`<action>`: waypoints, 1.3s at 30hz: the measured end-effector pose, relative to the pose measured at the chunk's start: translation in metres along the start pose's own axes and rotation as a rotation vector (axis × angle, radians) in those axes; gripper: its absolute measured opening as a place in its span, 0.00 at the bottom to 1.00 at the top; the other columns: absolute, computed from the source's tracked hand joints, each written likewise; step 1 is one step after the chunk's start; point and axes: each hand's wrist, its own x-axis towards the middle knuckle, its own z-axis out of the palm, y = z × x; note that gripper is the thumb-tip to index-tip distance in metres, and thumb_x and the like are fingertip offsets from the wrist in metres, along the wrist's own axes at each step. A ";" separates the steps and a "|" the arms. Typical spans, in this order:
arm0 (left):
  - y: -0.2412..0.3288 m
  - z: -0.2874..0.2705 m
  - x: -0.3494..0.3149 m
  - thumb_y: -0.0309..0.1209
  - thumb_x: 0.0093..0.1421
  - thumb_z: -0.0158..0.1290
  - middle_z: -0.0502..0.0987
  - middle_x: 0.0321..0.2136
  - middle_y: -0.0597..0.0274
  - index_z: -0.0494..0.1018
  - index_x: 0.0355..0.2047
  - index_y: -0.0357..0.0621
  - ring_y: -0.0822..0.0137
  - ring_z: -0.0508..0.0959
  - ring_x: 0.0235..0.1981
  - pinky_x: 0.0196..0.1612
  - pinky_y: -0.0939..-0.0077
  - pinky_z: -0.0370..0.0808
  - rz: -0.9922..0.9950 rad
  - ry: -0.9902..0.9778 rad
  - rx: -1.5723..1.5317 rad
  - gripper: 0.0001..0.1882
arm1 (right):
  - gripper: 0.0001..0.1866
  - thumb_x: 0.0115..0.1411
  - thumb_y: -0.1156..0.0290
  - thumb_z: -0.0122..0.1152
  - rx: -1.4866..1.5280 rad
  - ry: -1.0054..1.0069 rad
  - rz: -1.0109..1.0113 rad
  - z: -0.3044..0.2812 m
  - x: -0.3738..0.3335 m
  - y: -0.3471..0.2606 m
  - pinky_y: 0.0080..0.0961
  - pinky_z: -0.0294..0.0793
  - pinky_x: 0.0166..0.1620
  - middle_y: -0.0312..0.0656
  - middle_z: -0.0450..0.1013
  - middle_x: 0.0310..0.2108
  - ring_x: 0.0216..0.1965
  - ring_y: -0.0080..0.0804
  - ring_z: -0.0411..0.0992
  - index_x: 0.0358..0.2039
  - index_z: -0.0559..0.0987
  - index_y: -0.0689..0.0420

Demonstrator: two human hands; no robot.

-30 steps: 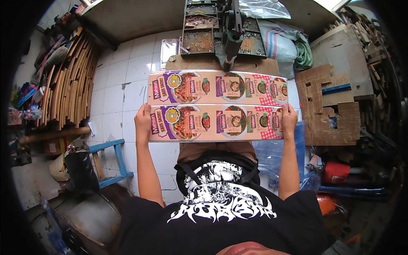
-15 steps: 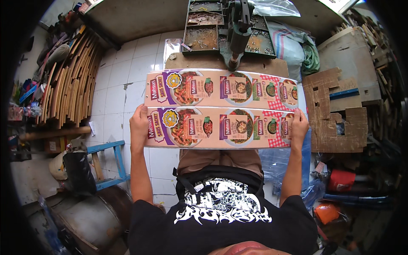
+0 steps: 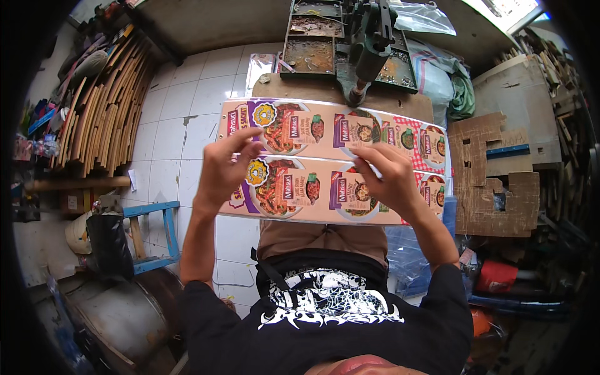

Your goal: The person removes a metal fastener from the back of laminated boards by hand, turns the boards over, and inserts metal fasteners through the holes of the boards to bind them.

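Observation:
Two long printed strips lie one beyond the other in front of me: a far strip (image 3: 322, 134) and a near strip (image 3: 312, 200), both peach with food pictures and red checks. The far strip's back edge rests by a brown board; the near one reaches over my lap. My left hand (image 3: 226, 165) hovers over the strips' left part, fingers curled and apart, with nothing visible in it. Over the right half, my right hand (image 3: 390, 172) has bent fingers, thumb slightly apart, tips close to the seam between the strips. Whether those tips touch the surface I cannot tell.
A dark green press-like machine (image 3: 369, 59) stands beyond the strips, beside a metal parts tray (image 3: 310, 55). Cut brown boards (image 3: 500, 206) lean at right. At left are stacked wooden slats (image 3: 112, 100), a blue frame (image 3: 169, 231) and a metal drum (image 3: 134, 312).
Both hands have let go of the near strip's ends and moved inward over the strips. My view has shifted slightly, so the machine appears farther right.

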 end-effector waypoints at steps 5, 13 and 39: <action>0.007 0.055 -0.016 0.32 0.64 0.55 0.81 0.30 0.50 0.76 0.46 0.35 0.61 0.82 0.31 0.35 0.71 0.77 0.035 -0.096 0.006 0.15 | 0.06 0.56 0.73 0.61 -0.034 -0.007 -0.144 0.070 0.095 0.016 0.38 0.75 0.34 0.46 0.74 0.28 0.31 0.44 0.76 0.34 0.78 0.59; -0.006 0.072 -0.027 0.30 0.59 0.58 0.78 0.29 0.52 0.74 0.49 0.38 0.56 0.79 0.34 0.40 0.65 0.75 0.113 -0.131 0.103 0.18 | 0.08 0.54 0.77 0.55 -0.358 -0.098 0.107 0.142 0.184 0.096 0.40 0.80 0.41 0.51 0.78 0.33 0.38 0.49 0.78 0.32 0.81 0.61; -0.072 -0.052 -0.032 0.37 0.60 0.59 0.81 0.33 0.53 0.77 0.47 0.36 0.66 0.80 0.33 0.38 0.71 0.77 -0.370 0.242 0.355 0.19 | 0.03 0.53 0.79 0.60 0.123 -0.054 -0.152 0.067 0.106 0.035 0.38 0.75 0.35 0.48 0.75 0.27 0.29 0.45 0.76 0.30 0.80 0.60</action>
